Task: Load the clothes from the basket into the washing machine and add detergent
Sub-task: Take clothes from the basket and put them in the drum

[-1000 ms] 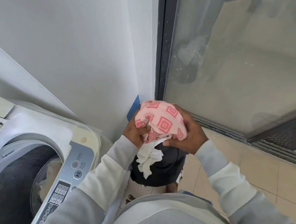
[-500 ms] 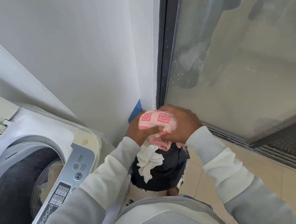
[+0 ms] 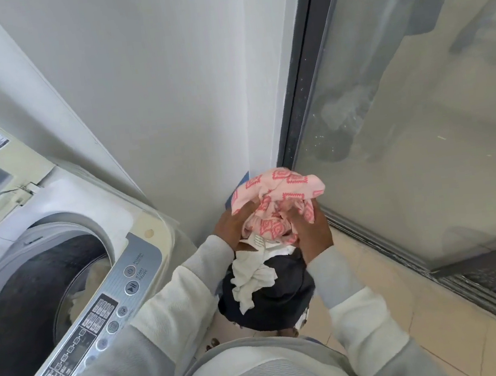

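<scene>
Risen and loosened since before, the pink cloth (image 3: 276,195) is gripped from below by the left hand (image 3: 232,225) and right hand (image 3: 313,236), bundled over a white garment (image 3: 252,278), likely for one carry to the washing machine (image 3: 131,222) at nine o'clock.

Pink cloth (image 3: 276,193): pale pink ground, coral-red nested-square pattern.
At its 6 o'clock:
- white cloth (image 3: 252,278), plain
- dark garment (image 3: 275,307), navy-black, plain

Washing machine (image 3: 150,219), 8 o'clock of view:
- cream body
- silver-grey control panel (image 3: 100,321)
- dark drum (image 3: 29,311)

Sleeves (image 3: 176,301): grey with cream bands.
Floor (image 3: 431,321): beige tiles.
Wall (image 3: 179,86): white.
Door frame (image 3: 299,86): dark grey.
</scene>
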